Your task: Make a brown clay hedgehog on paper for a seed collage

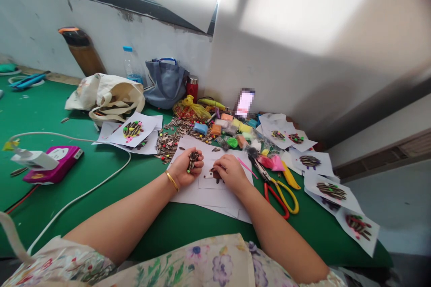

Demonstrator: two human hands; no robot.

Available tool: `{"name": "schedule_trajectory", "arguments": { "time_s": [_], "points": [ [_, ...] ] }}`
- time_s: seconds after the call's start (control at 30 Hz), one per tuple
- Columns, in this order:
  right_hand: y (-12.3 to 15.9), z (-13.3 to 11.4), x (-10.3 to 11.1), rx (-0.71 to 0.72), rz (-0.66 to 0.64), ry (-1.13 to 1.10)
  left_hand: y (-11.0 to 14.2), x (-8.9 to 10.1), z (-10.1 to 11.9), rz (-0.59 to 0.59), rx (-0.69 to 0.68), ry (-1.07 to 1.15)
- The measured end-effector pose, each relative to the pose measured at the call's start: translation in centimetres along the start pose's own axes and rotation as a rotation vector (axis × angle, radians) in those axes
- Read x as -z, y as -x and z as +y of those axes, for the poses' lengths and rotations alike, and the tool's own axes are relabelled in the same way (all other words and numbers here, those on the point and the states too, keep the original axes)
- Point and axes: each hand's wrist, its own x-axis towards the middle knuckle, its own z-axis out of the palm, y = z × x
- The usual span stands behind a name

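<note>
My left hand point(185, 167) is palm up with its fingers curled around a small handful of striped sunflower seeds point(193, 162), a few coloured bits among them. My right hand point(230, 174) is closed in a pinch over a small white paper point(205, 182). What its fingertips hold, if anything, is hidden. Under those fingertips a dark brown shape point(217, 180) lies on the paper, partly covered by the hand. Larger white sheets point(188, 197) lie beneath. A pile of loose sunflower seeds point(168, 141) spreads just beyond my left hand.
Red-and-yellow-handled scissors point(281, 199), a pink stick tool point(247, 168) and a yellow knife point(290, 175) lie right of my hand. Packets of coloured clay point(245, 131) and a phone point(244, 102) stand behind. Seed-decorated papers point(332, 190) line the right edge; a white cable point(81, 195) crosses the left.
</note>
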Motion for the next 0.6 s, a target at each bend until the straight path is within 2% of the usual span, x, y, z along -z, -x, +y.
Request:
{"name": "schedule_trajectory", "arguments": {
  "time_s": [0.6],
  "points": [
    [0.09,-0.34,-0.14,0.003,-0.017,0.089,0.10,-0.11,-0.05,0.004,-0.007,-0.006]
  ]
}}
